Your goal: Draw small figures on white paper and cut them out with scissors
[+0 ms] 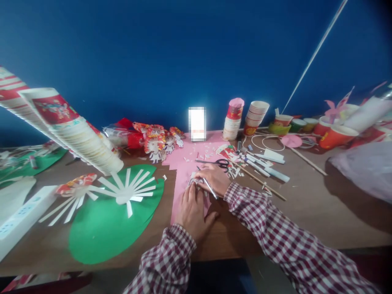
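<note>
My right hand (214,177) is closed around a slim silver-and-white pen (210,188) that slants from upper left to lower right. Flat on the work, my left hand (190,208) has its fingers stretched forward and its thumb out to the side. Under and between the fingertips of both hands lies a small pale paper piece (196,178), mostly hidden. Beneath it is a pink paper sheet (180,200), strewn with white scraps farther back. Just beyond my right hand rest black-handled scissors (223,164).
Left are a green paper leaf (92,232), a white strip-cut cup piece (124,196), a leaning cup stack (76,134) and a power strip (24,212). Markers (260,165), a wooden stick (260,179) and cups (338,136) lie right. Printed cutouts (156,143) sit behind.
</note>
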Demonstrator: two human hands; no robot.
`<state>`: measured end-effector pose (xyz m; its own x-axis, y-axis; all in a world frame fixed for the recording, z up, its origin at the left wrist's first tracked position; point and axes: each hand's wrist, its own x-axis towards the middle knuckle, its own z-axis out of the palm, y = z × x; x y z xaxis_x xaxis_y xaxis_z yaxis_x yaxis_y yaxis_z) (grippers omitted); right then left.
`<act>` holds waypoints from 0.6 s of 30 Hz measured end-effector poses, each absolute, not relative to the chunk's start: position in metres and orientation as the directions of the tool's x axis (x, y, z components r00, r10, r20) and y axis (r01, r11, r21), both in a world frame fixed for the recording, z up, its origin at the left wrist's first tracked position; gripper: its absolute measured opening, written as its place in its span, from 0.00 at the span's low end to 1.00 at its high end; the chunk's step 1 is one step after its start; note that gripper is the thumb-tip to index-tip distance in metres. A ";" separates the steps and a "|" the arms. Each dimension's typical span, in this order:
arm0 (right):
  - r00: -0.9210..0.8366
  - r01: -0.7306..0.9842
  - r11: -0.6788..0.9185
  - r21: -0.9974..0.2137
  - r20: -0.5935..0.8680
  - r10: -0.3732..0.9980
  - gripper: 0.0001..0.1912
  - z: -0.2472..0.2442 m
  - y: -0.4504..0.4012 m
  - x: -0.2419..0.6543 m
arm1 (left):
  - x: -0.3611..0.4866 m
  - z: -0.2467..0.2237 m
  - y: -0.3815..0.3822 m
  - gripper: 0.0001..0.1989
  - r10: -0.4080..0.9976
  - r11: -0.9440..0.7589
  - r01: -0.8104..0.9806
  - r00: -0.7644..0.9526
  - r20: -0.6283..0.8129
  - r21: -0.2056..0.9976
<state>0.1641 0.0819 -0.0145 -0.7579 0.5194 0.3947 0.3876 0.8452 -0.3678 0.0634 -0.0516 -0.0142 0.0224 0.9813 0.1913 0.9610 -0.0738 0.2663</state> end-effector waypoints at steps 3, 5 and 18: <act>-0.755 0.393 0.842 -0.368 0.393 0.524 0.12 -0.013 0.082 0.165 | 0.054 -0.012 -0.060 0.40 0.977 -0.134 0.942 0.075 0.199 0.306; -0.755 0.392 0.842 -0.372 0.394 0.525 0.12 -0.013 0.082 0.165 | 0.043 -0.009 -0.071 0.37 0.969 -0.181 0.940 0.120 0.218 0.289; -0.738 0.364 0.835 -0.412 0.419 0.528 0.13 -0.018 0.083 0.163 | 0.011 0.008 -0.124 0.18 0.951 -0.268 0.930 0.214 0.223 0.250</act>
<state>0.1631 0.0835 -0.0182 -0.7382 0.5284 0.4192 0.3638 0.8353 -0.4123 0.0109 -0.1243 0.0076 0.2139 0.9511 0.2229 0.9304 -0.2679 0.2502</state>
